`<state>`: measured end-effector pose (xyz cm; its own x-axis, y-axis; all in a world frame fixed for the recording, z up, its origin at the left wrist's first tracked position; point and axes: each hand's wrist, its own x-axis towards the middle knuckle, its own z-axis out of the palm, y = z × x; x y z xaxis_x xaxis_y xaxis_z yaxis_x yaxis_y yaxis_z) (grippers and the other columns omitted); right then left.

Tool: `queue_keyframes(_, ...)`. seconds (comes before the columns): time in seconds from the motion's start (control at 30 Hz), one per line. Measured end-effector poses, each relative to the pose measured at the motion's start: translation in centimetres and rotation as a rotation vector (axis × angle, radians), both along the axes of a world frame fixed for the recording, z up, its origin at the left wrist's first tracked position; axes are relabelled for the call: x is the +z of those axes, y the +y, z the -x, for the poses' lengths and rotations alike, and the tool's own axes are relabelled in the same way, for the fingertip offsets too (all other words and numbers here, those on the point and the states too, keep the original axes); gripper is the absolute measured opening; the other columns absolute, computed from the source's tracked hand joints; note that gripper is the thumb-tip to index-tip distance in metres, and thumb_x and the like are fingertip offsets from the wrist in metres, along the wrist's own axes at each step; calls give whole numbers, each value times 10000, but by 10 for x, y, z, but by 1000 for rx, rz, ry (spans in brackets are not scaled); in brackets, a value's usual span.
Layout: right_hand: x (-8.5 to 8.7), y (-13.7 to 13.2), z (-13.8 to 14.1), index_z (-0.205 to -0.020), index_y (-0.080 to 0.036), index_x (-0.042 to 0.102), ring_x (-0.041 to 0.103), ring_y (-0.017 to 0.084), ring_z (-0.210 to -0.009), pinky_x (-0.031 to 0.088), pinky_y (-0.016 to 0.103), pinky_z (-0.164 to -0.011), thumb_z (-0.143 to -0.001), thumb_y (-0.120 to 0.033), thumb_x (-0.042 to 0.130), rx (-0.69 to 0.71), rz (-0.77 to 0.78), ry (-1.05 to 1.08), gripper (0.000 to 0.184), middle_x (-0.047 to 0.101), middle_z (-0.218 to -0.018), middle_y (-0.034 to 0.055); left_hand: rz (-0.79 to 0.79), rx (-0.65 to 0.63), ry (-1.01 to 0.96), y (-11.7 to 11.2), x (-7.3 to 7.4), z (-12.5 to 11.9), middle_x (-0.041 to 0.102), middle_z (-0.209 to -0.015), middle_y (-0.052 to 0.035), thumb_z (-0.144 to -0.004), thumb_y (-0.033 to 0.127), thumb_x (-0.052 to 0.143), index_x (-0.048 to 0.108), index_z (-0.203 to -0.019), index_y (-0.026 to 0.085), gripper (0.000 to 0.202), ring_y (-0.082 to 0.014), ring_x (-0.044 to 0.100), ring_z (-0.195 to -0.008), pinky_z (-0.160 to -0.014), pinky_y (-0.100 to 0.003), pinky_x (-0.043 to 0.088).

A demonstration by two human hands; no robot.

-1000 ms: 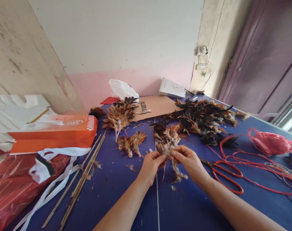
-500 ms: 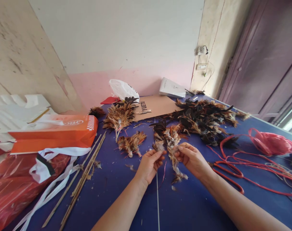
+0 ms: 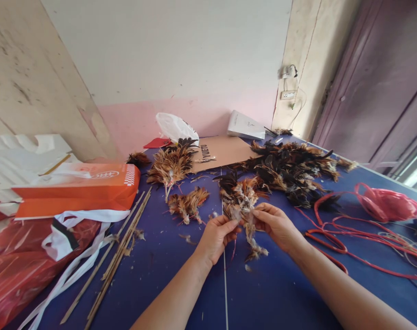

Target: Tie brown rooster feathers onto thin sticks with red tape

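Both hands are over the middle of the blue table, close together at a string of brown and black feathers. My left hand pinches a feather tuft between thumb and fingertips. On the other side, my right hand is closed on the fluffy lower part of the feathers, whose pale end hangs down below. A thin pink strand dangles beneath my left fingers. A small feather bunch lies left of my hands, with a larger feather bundle on sticks behind it.
A large feather pile lies at the right back beside flat cardboard. Pink plastic twine and red cord spread at right. Thin sticks, an orange bag and red plastic are at left.
My left hand has moved slightly right and closer to my right hand, bringing the pinched tuft along. My right hand has shifted only a little.
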<state>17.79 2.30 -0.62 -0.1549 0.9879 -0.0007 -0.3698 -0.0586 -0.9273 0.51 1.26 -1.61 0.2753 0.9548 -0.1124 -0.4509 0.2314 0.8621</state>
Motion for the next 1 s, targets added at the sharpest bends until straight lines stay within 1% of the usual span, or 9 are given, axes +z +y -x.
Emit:
queue_keyframes(0.2,8,-6,8,-666,-152,557,492,63,-480,377,203,-512,-606,-303,689,-132,-3,-154,209,601,-577,-18,-39,3,-6,-1,-1,-1,660,-714,-47,-622,220,706,642,-729,105,170,-83,581,-596,-532,-163,416)
queue_keyframes(0.3,8,-7,10,-682,-153,574,510,81,-522,384,214,-537,-621,-313,671,-112,-29,-203,197,600,-594,-13,-69,1,-9,-2,-1,-2,641,-659,-28,-623,220,705,650,-741,109,171,-94,586,-619,-561,-176,422)
queue_keyframes(0.43,6,-10,13,-737,-152,610,521,101,-598,398,229,-594,-643,-306,653,-99,-128,-308,185,611,-668,0,-78,-30,9,-4,0,-2,635,-623,-25,-631,223,698,645,-724,108,157,-91,585,-596,-570,-179,428)
queue_keyframes(0.53,5,-9,11,-730,-162,611,520,104,-595,404,234,-597,-635,-314,657,-134,-125,-286,185,607,-663,-7,-32,-148,28,-6,2,-2,657,-690,-57,-622,211,703,644,-722,93,166,-109,604,-608,-567,-188,446)
queue_keyframes(0.63,3,-3,5,-707,-166,613,518,95,-581,408,230,-588,-618,-316,675,-181,-53,-190,185,613,-665,-5,8,-284,28,-7,3,-1,666,-738,-90,-609,202,710,642,-726,75,186,-132,621,-616,-562,-200,463)
queue_keyframes(0.7,2,1,-1,-699,-167,615,521,92,-580,411,229,-585,-611,-310,686,-193,-5,-100,183,616,-673,-1,18,-281,14,-6,3,1,665,-722,-88,-607,208,712,636,-721,75,190,-137,623,-616,-551,-197,465)
queue_keyframes(0.77,3,4,-5,-691,-162,618,528,94,-587,414,230,-587,-604,-300,697,-168,20,-21,181,616,-675,2,23,-211,8,-4,2,3,667,-727,-83,-616,215,707,630,-721,82,186,-128,621,-619,-540,-186,462)
queue_keyframes(0.87,8,1,-5,-692,-153,630,546,107,-614,421,242,-610,-614,-291,695,-30,34,37,171,623,-682,14,25,-97,22,0,1,5,672,-758,-86,-625,213,703,621,-715,88,174,-110,614,-617,-533,-169,459)
queue_keyframes(1.0,12,-7,0,-700,-147,643,550,108,-627,420,246,-647,-644,-279,677,118,7,-7,147,635,-698,22,-2,-86,54,-2,2,3,672,-775,-100,-622,222,706,624,-723,82,191,-113,612,-619,-539,-175,459)
